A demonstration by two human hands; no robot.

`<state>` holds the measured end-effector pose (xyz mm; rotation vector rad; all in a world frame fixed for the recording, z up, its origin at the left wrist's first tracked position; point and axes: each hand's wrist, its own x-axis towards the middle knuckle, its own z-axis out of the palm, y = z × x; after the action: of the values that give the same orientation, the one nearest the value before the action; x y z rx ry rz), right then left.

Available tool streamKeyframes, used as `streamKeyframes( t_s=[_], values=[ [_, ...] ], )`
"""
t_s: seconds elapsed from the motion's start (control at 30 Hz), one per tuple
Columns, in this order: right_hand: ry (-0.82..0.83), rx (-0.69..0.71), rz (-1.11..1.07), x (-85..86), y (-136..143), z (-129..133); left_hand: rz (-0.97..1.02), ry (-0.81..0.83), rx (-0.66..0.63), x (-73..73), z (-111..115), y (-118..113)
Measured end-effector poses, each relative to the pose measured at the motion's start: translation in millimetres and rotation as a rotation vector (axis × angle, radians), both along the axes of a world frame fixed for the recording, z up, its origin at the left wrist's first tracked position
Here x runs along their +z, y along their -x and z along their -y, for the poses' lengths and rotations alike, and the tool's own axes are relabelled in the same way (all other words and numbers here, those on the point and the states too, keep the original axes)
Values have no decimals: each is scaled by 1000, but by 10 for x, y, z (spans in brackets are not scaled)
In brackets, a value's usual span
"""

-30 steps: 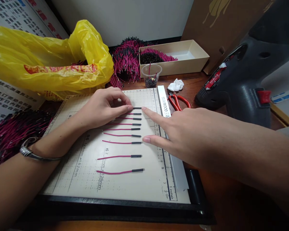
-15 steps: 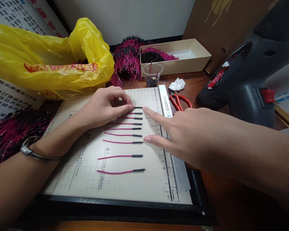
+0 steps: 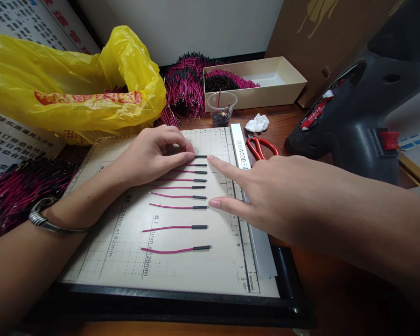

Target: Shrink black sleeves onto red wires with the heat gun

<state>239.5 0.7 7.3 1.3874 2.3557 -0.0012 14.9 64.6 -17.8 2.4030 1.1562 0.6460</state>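
Several pink wires with black sleeves on their right ends lie in a column on the cream board of a paper cutter (image 3: 126, 261). My left hand (image 3: 157, 151) rests over the far end of the column, thumb and fingers closed on the farthest wire (image 3: 201, 156); its pink part is hidden by the hand. From the right, my right hand (image 3: 259, 186) reaches in with index finger and thumb stretched apart. The index fingertip meets that wire's sleeve tip. Its thumb tip is beside the sleeve end of a nearer wire (image 3: 171, 206). Two more wires lie closer to me, spaced wider.
A yellow plastic bag (image 3: 91, 112) stands at the left, near wire bundles (image 3: 31, 191). Behind the board are a clear cup (image 3: 221, 116), a cream box (image 3: 266, 95) with wires, crumpled tissue (image 3: 257, 123) and red-handled pliers (image 3: 266, 148). A dark heat gun (image 3: 350, 126) is at right.
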Motion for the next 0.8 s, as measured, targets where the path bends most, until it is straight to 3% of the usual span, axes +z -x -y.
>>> streamKeyframes(
  t_s=[0.43,0.8],
  values=[
    [-40,26,-51,42,-49,-18,-12,-5,1,1,5,-2],
    [44,8,53,121,27,-22,0,5,-21,-10,-9,8]
  ],
)
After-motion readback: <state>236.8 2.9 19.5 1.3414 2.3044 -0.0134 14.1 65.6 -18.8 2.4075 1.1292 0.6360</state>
